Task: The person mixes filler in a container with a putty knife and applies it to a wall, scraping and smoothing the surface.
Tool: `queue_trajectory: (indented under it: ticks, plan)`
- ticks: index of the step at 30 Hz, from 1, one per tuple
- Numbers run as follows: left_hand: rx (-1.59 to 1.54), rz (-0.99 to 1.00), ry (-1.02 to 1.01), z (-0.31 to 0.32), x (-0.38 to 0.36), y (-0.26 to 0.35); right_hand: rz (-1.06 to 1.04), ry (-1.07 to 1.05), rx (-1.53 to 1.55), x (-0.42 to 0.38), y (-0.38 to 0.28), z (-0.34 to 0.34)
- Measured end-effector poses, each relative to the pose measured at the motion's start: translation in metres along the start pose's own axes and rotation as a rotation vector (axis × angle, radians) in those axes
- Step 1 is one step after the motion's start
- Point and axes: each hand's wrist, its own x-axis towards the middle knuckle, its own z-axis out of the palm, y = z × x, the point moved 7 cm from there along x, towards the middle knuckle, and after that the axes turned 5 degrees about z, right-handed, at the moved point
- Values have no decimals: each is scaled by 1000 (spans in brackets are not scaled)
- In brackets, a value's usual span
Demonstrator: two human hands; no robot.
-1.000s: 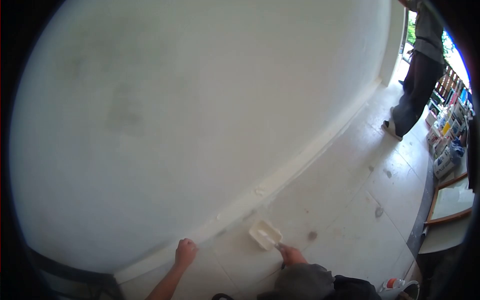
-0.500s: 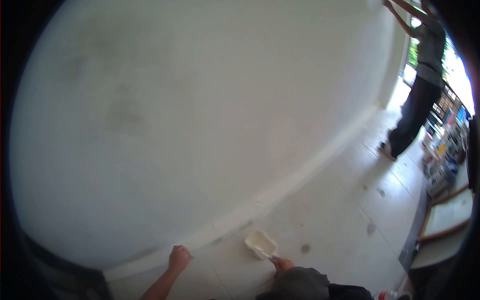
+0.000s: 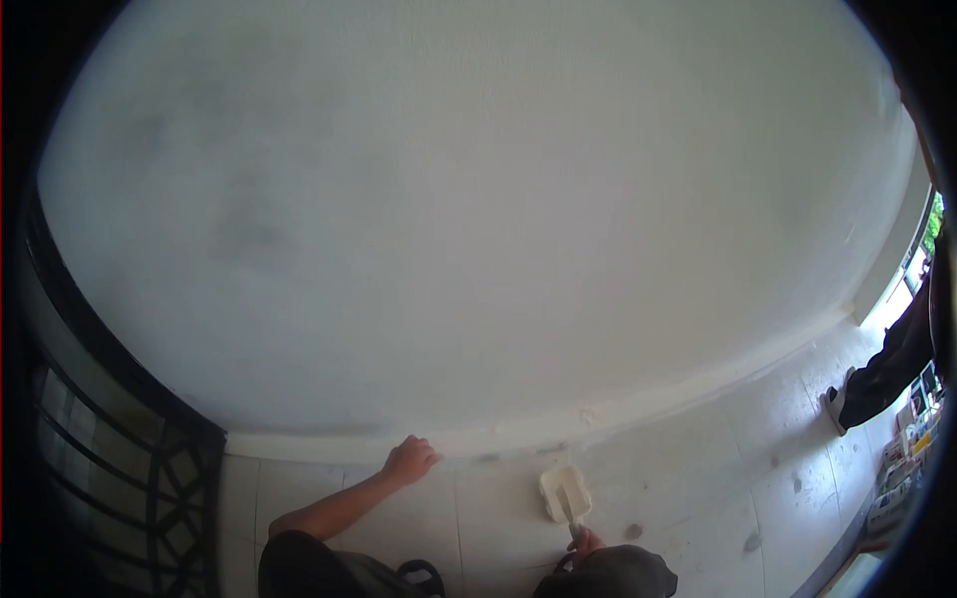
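My left hand [image 3: 411, 460] is closed with its fingers curled, beside the skirting board [image 3: 518, 434] at the foot of the white wall. Whether anything is in it cannot be made out. Low in the middle, my right hand [image 3: 586, 543] is closed around the handle of a narrow flat tool [image 3: 567, 505]. The tool's far end lies inside a small cream tray [image 3: 547, 490], over the tiled floor. Too little of the tool shows to name its exact kind.
Grey smudges mark the wall [image 3: 558, 219] at left. A dark metal railing [image 3: 169, 478] stands on the left. Another person's leg [image 3: 897, 364] shows at the right edge, near piled items [image 3: 912, 444]. Dark spots mark the floor [image 3: 688, 488].
My view has turned left and levelled, bringing the railing in and pushing the other person to the right edge. My left hand remains closed; the tool and tray stay by my right hand.
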Motion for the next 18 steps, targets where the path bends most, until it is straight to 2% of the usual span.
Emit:
queue_trajectory:
  ticks: [1,3,4,5,8,9,11,13,14,16,18]
  plan:
    - [-9,-1,-15,0,-1,1,16,-4,-5,3,20,9]
    - [-35,7,-24,-1,-1,1,109,-28,203,21,94,37]
    - [-45,13,-28,-2,-1,1,447,-179,541,8,51,26]
    - [-50,17,-39,-2,-1,1,459,-175,542,6,58,26]
    - [-82,21,44,-5,-7,0,690,-295,962,12,91,44]
    - [-83,21,46,-1,-9,-3,702,-297,956,6,86,38]
    - [-87,-1,51,-1,-7,-8,860,-564,1361,-10,31,34]
    - [5,-27,-222,7,-8,-9,903,-679,1427,-17,27,31]
    - [-1,-72,-211,4,-10,-11,935,-775,1517,-18,23,33]
    - [-34,-72,-258,10,-11,-10,948,-866,1540,-15,31,32]
    - [-57,-65,-217,15,-14,-11,951,-931,1585,-11,24,28]
